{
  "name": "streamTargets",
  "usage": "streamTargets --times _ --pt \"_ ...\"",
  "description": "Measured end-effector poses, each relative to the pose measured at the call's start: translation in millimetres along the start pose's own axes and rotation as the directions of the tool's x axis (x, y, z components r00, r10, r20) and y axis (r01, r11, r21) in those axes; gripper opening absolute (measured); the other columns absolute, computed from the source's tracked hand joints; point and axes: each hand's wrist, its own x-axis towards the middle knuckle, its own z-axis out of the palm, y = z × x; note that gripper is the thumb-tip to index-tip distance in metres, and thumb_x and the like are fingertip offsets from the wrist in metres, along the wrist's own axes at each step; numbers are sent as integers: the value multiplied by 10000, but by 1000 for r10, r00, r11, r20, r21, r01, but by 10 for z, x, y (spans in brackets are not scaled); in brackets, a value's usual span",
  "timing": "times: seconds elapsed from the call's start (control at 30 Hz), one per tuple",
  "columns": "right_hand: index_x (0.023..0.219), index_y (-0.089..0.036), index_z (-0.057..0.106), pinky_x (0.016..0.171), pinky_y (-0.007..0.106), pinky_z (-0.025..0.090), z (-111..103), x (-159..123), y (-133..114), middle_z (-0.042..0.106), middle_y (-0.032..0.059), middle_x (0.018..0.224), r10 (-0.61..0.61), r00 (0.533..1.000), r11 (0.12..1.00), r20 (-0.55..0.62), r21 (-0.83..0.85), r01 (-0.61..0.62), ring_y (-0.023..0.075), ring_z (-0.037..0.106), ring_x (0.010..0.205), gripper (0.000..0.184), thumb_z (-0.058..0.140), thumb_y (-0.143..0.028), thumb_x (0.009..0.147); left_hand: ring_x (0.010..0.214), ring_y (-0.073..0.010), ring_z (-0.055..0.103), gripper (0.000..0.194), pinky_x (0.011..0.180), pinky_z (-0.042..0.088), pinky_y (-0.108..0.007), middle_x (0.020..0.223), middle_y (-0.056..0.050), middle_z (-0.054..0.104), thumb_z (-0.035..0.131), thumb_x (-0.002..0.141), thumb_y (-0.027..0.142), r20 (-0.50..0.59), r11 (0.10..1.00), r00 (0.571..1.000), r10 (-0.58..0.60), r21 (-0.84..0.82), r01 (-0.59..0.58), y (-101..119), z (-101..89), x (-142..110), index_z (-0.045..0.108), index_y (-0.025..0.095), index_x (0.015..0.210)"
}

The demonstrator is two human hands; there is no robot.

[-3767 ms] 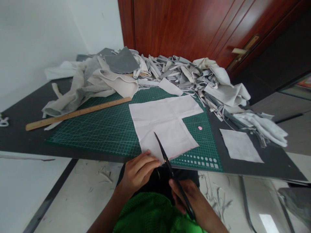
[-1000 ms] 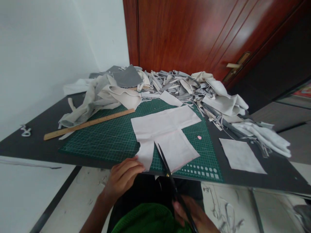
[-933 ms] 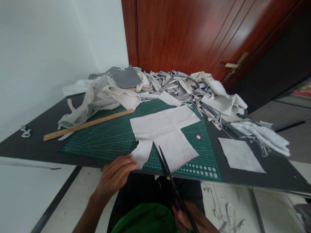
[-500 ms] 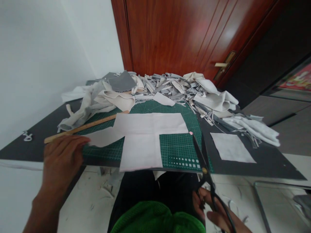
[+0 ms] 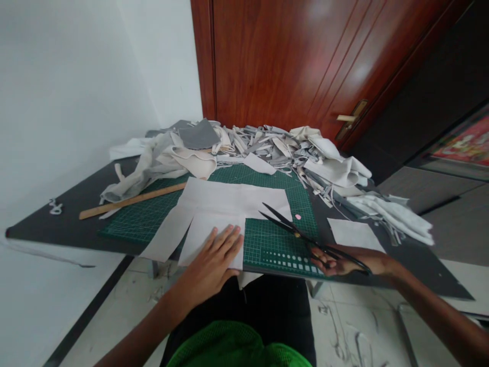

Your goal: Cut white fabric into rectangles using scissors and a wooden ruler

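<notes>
My left hand (image 5: pixel 212 261) lies flat on a white fabric sheet (image 5: pixel 225 204), fingers spread, holding nothing. The sheet rests on a green cutting mat (image 5: pixel 275 244), and a partly cut flap (image 5: pixel 168 234) hangs toward the table's front edge. My right hand (image 5: pixel 336 262) grips long black scissors (image 5: pixel 301 237) through the handles. Their blades stand slightly open, with the tips over the sheet's right part. A small pink dot (image 5: pixel 298 216) lies on the mat just beyond the blades.
A wooden ruler (image 5: pixel 132 201) lies left of the sheet. Behind it, a heap of grey and white fabric scraps (image 5: pixel 275 148) covers the back of the dark table (image 5: pixel 72 219). A white fabric square (image 5: pixel 353 234) lies right of the mat. Scraps litter the floor below.
The sheet has turned and now has a hanging flap. My left hand has moved from the flap onto the sheet. The scissors have swung rightward over the mat, pointing left.
</notes>
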Motion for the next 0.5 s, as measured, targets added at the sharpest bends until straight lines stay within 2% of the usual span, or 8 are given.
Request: streamTargets --times 0.07,0.13,0.17,0.27,0.33,0.43,0.47,0.5 --pt "701 -173 593 655 222 428 -82 169 -121 611 -29 718 79 973 996 216 22 -86 104 535 666 157 688 -277 770 1571 -261 338 507 1316 227 -515 1662 -111 419 496 1077 306 -27 1000 999 24 -16 -25 -68 -3 -35 456 175 1566" --pt "695 -146 616 602 197 381 -205 326 -217 609 -42 685 179 856 977 484 14 -213 84 514 631 92 698 -177 667 1542 -220 396 450 1315 254 -472 1622 -90 484 449 1090 237 -58 997 998 23 -69 -27 -107 -31 -60 508 189 1533" --pt "702 -140 622 575 188 355 -265 390 -252 620 -39 690 204 825 963 526 43 -265 73 504 610 61 669 -156 666 1526 -201 423 449 1311 276 -455 1605 -78 510 436 1089 207 -69 993 998 0 -116 -8 -115 -53 -65 513 199 1531" --pt "702 -127 643 538 185 325 -371 513 -327 638 -33 668 257 786 918 563 112 -380 63 499 565 61 631 -88 657 1470 -166 499 468 1281 361 -431 1544 -44 585 420 1078 164 -95 943 985 -142 -316 105 -112 -137 -67 521 239 1528" --pt "687 -120 658 532 182 318 -370 551 -375 627 -39 642 281 765 905 580 104 -412 59 493 550 87 610 -60 646 1422 -168 554 452 1239 432 -417 1491 -43 634 414 1075 164 -135 877 958 -253 -451 167 -108 -188 -72 566 246 1493" --pt "659 -112 661 513 170 280 -314 594 -432 589 -59 595 333 721 899 608 26 -438 41 465 508 103 585 -48 636 1369 -184 606 437 1184 498 -395 1442 -56 670 416 1066 159 -195 801 923 -331 -575 165 -116 -218 -98 623 248 1441" --pt "645 -114 649 506 171 276 -296 612 -435 592 -57 587 357 721 897 594 -2 -442 40 465 491 87 590 -51 644 1363 -190 611 439 1178 503 -394 1434 -57 676 424 1060 154 -207 792 922 -329 -591 150 -121 -216 -110 631 251 1435" --pt "629 -119 630 502 172 280 -281 632 -425 608 -49 592 370 751 902 547 -18 -432 39 470 478 72 602 -62 663 1364 -196 610 444 1177 504 -397 1428 -55 680 434 1052 148 -213 790 924 -319 -598 135 -126 -209 -121 635 256 1433"
